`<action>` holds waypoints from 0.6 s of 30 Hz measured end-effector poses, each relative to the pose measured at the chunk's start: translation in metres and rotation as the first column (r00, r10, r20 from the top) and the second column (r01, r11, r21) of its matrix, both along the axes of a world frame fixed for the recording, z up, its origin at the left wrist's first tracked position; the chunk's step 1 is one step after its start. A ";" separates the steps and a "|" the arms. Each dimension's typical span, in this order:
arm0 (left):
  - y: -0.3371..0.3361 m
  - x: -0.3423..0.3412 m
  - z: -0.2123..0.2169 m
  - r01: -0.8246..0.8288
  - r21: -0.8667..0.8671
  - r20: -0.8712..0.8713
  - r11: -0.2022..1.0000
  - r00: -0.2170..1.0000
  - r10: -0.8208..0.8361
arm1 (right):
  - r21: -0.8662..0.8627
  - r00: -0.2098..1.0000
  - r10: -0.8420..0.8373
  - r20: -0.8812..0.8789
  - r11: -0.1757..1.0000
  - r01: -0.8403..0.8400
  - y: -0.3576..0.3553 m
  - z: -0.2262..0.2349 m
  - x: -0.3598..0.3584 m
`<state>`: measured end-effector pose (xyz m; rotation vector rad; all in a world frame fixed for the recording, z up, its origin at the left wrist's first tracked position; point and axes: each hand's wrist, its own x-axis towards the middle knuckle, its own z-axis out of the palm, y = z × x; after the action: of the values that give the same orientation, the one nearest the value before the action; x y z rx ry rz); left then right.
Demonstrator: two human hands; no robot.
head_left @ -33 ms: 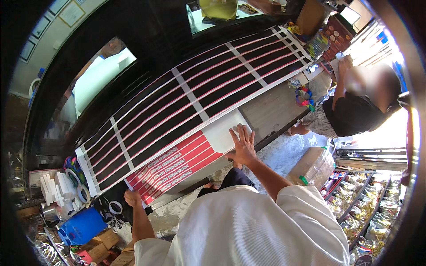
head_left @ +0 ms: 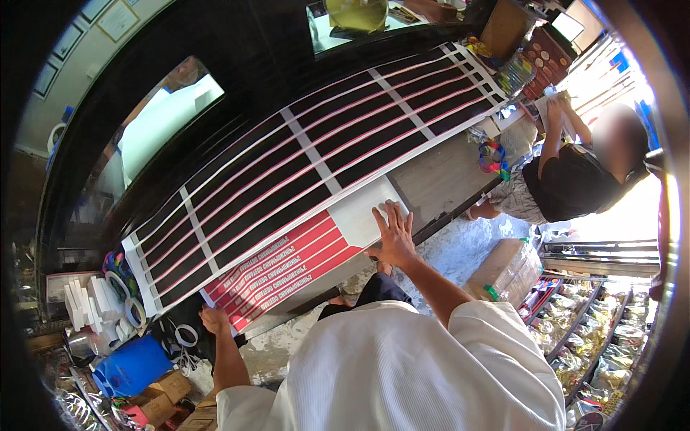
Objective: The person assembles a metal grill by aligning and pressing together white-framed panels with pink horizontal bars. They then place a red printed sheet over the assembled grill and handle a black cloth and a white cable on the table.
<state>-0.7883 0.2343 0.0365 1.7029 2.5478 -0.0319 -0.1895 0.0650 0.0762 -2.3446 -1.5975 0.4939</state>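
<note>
- Head view: the person's right hand (head_left: 394,237) lies flat with fingers spread on the white end of a long printed sheet (head_left: 302,248), a strip with a red block of rows of white lettering.
- The left hand (head_left: 213,318) grips the lower left end of that red sheet, fingers curled around its edge.
- The red sheet lies along the near edge of a wooden surface (head_left: 431,179), just below and touching a much larger banner (head_left: 309,161) of black bars with red and white lines between them.
- The big banner runs diagonally from lower left to upper right, leaning against a dark glass-fronted counter (head_left: 215,79).
- At lower left, near the left hand, stand rolls of tape (head_left: 126,302), white foam pieces (head_left: 83,302), a blue bag (head_left: 133,366) and cardboard boxes (head_left: 169,391).
- The person wears a white shirt (head_left: 388,373).
- At right another person (head_left: 568,179) in a dark top bends over, well apart from the sheet.
- A wrapped cardboard carton (head_left: 507,269) sits on the floor at right, beside shelves of packaged goods (head_left: 596,323).
</note>
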 end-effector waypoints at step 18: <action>-0.087 0.097 -0.028 0.261 0.034 0.155 0.965 0.952 -0.264 | 0.095 0.977 -0.125 0.171 0.989 0.110 0.018 -0.038 -0.009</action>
<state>-0.6914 0.1473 0.0083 1.9525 2.2011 0.1008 -0.1981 0.0826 0.0377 -2.4579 -1.5076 0.1930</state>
